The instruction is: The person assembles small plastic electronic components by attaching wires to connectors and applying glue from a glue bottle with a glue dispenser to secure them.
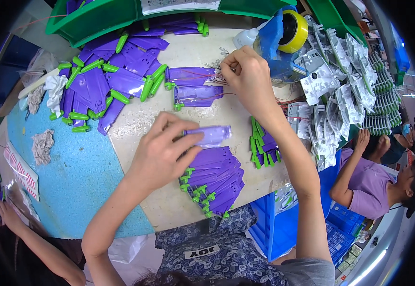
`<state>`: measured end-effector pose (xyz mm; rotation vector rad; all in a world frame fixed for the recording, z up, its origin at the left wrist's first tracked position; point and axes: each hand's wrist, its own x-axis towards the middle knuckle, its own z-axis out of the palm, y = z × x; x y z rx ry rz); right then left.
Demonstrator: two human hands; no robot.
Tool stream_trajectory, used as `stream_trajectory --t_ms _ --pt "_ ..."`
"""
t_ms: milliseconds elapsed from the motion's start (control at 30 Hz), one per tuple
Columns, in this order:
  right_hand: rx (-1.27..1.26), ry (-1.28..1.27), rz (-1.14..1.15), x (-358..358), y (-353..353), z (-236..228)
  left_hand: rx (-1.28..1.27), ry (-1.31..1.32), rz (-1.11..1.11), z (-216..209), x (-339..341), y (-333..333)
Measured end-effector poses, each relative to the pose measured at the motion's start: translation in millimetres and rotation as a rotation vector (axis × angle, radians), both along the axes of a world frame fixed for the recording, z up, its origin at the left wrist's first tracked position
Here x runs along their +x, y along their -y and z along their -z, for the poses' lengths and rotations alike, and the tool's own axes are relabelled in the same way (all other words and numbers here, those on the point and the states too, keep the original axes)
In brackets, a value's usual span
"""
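My left hand is closed on one end of a purple plastic piece, slightly blurred, just above a fanned stack of purple pieces with green ends. My right hand is pinched beside a small heap of shiny metal bits; what its fingertips hold is too small to make out. Left of that hand, two purple pieces lie side by side: the upper piece has thin red wires across it, and the lower piece has a green end toward the left.
A large pile of purple pieces covers the back left. Green bins line the back. A yellow tape roll sits on a blue dispenser near a white bottle. Grey-white shells are heaped at right. Other people work on both sides.
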<state>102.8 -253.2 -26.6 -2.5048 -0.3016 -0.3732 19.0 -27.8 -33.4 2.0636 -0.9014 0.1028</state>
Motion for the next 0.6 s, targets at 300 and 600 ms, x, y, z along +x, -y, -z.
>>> stream_trajectory --t_ms 300,600 --pt "0.018 0.098 0.009 -3.7 2.3 -6.9 0.114 0.180 -0.250 -6.1 22.6 11.4" --pt "-0.032 0.050 -0.061 0.9 1.6 -0.4 0.240 0.301 -0.262 13.6 35.2 17.8"
